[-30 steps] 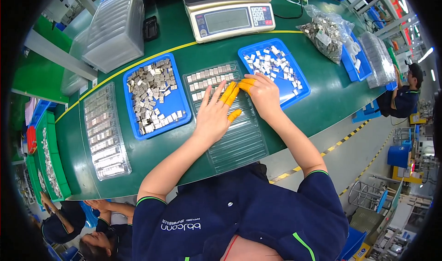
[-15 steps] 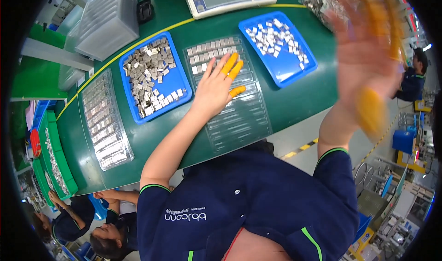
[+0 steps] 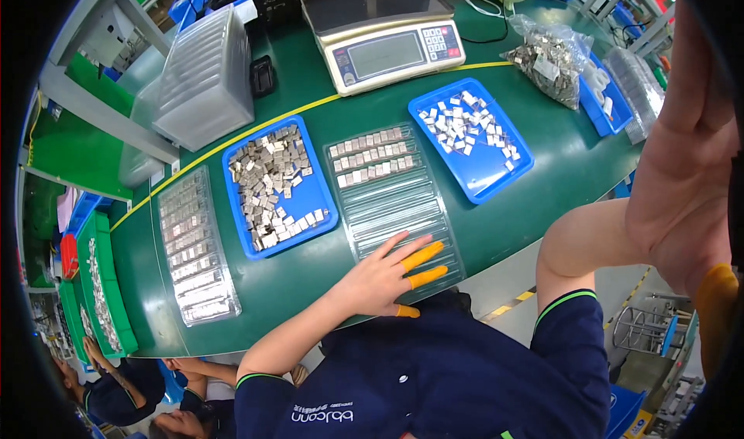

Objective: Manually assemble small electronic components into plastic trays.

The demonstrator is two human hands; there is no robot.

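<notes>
Worktable [image 3: 496, 230] in green spreads beneath everything, a digital scale [image 3: 387, 51] at its far side and a stack of clear trays [image 3: 205, 79] to the scale's left. Two blue trays lie flat in the middle: the left blue tray [image 3: 302, 203] is heaped with small metal pieces, the right blue tray [image 3: 484, 183] holds a looser scatter of white-faced ones. Between them sits a ribbed clear tray [image 3: 395, 206], with three rows of small pieces [image 3: 376, 154] at its far end and bare grooves nearer the person. A filled clear tray [image 3: 213, 317] lies at far left.

The right hand [image 3: 686, 183] is raised close to the camera at the right edge; nothing shows in its palm, but its fingertips are cut off, so I cannot tell its grip. The left hand [image 3: 384, 278] is spread and empty over the near end of the ribbed tray; contact is unclear. Yellow covers [image 3: 422, 258] sheathe some fingertips.

Row-filling looks to be the step in hand, apparently at a pause between placements. A further placement would call for bringing a piece to the groove beside the third row.
</notes>
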